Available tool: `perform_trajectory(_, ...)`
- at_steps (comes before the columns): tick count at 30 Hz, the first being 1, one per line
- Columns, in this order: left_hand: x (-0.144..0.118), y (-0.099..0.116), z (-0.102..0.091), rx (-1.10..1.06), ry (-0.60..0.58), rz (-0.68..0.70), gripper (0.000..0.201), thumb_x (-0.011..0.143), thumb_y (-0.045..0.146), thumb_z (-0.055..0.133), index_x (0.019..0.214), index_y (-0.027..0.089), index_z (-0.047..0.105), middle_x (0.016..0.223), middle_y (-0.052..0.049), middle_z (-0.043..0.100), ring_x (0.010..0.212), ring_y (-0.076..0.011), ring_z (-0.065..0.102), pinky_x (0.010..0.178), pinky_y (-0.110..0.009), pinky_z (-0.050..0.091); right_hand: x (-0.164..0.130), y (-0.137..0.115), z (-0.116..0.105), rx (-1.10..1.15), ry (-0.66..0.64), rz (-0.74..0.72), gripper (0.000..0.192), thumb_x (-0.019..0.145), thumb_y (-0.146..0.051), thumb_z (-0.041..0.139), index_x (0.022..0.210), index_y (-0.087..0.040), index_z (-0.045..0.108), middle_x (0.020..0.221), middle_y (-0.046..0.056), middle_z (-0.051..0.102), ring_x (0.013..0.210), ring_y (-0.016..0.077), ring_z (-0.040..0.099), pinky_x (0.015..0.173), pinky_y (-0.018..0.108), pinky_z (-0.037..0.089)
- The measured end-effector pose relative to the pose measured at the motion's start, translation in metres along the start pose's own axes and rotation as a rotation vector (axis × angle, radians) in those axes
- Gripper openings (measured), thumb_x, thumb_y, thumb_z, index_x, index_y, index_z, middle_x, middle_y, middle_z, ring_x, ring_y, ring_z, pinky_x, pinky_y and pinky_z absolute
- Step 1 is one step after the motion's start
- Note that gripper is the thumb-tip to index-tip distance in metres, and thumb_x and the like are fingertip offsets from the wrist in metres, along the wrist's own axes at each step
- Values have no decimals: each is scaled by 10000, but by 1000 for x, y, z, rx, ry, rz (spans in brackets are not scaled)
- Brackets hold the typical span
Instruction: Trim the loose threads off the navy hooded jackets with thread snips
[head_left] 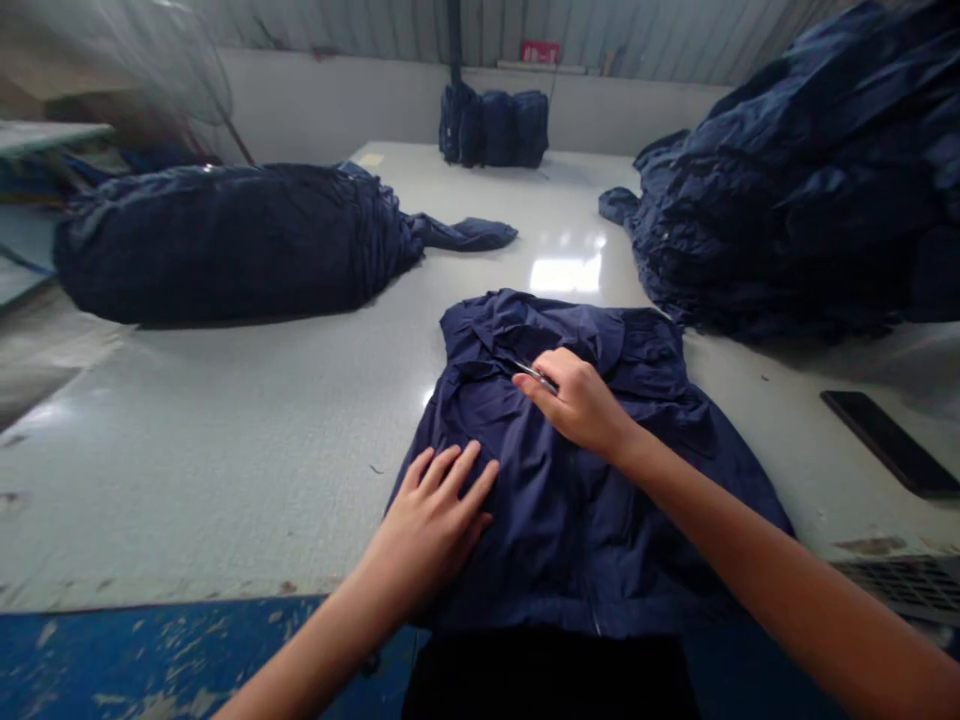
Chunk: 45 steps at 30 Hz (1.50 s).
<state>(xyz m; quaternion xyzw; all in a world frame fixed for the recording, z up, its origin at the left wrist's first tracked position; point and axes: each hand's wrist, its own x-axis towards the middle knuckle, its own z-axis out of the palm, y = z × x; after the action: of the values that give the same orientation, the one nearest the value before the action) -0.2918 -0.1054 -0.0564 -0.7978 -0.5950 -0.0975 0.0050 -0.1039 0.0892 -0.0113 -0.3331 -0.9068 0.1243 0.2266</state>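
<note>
A dark navy garment (540, 530) lies spread at the near edge of the table, its upper part bunched in folds. Flat on its left side rests my left hand (431, 515), fingers spread, with nothing in it. My right hand (574, 400) is closed around small metal thread snips (537, 377). Their pointed tip faces left, over the folds of the garment's upper part. Most of the snips is hidden inside my fingers, so I cannot tell whether the blades touch the cloth.
A rolled navy bundle (240, 245) lies at the left, its loose end trailing right. On the right rises a large heap of navy cloth (795, 190), with a black phone (892, 440) nearer me. Folded navy stacks (495, 128) stand at the far end of the pale table (225, 450).
</note>
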Motion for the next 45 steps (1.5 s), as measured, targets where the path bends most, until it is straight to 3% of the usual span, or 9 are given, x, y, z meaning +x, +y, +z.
perform_trajectory(3,-14,21,16,11,-32,-26,572,1048,341,595,1607,264,499,1684,-143,473,1456,-409,528,1193,-662,450,67,7,46,-142,-4,50,379,1048,-462,611,854,-149,700,1201,194,703,1175,322,549,983,416,418)
perform_trajectory(8,-28,39,21,6,-8,-104,554,1073,408,546,1606,264,501,1678,-164,475,1476,-420,518,1190,-661,452,99,31,74,-270,-62,161,204,981,-251,608,894,-139,755,1070,182,742,1016,289,596,860,367,428)
perform_trajectory(15,-14,9,-9,-163,-31,-116,351,1069,353,546,1361,209,677,1457,-146,667,1250,-360,649,1012,-551,596,49,99,-14,-422,22,283,192,812,-147,608,631,-211,597,771,112,665,767,252,569,725,358,410)
perform_trajectory(19,36,-27,-22,-117,33,-104,327,1090,344,507,1287,147,678,1327,-161,695,1209,-350,634,998,-515,583,54,77,-55,-385,203,182,293,764,-146,620,570,-257,431,860,112,671,894,274,599,818,369,458)
perform_trajectory(21,61,-38,-11,-37,81,1,461,1063,431,570,1403,122,619,1423,-188,653,1323,-406,575,1087,-571,522,76,42,-38,-169,311,38,317,825,-186,610,593,-260,406,862,96,670,872,253,606,844,372,465)
perform_trajectory(24,82,-39,17,-1,78,140,601,1047,530,562,1474,106,578,1485,-225,620,1377,-447,549,1170,-651,429,122,-7,24,211,103,53,369,806,-290,714,566,-247,437,817,77,651,818,227,578,816,351,447)
perform_trajectory(28,80,-35,40,-26,186,119,502,1078,445,492,1397,81,625,1432,-226,647,1372,-427,559,1215,-651,378,158,-8,85,324,56,174,385,671,-184,737,486,-248,405,555,-10,469,654,180,496,684,310,397)
perform_trajectory(37,81,-40,25,-257,434,404,138,1004,167,589,1055,131,712,1104,-108,732,1081,-283,644,1050,-469,509,71,67,47,677,371,539,333,716,-397,638,553,-252,388,550,-55,446,548,122,420,559,265,392)
perform_trajectory(45,76,-32,36,-276,228,378,379,1057,296,525,1385,151,648,1460,-93,684,1360,-307,589,1229,-496,377,47,86,64,917,430,665,176,731,-336,681,639,-230,574,584,-41,596,551,150,523,570,286,462)
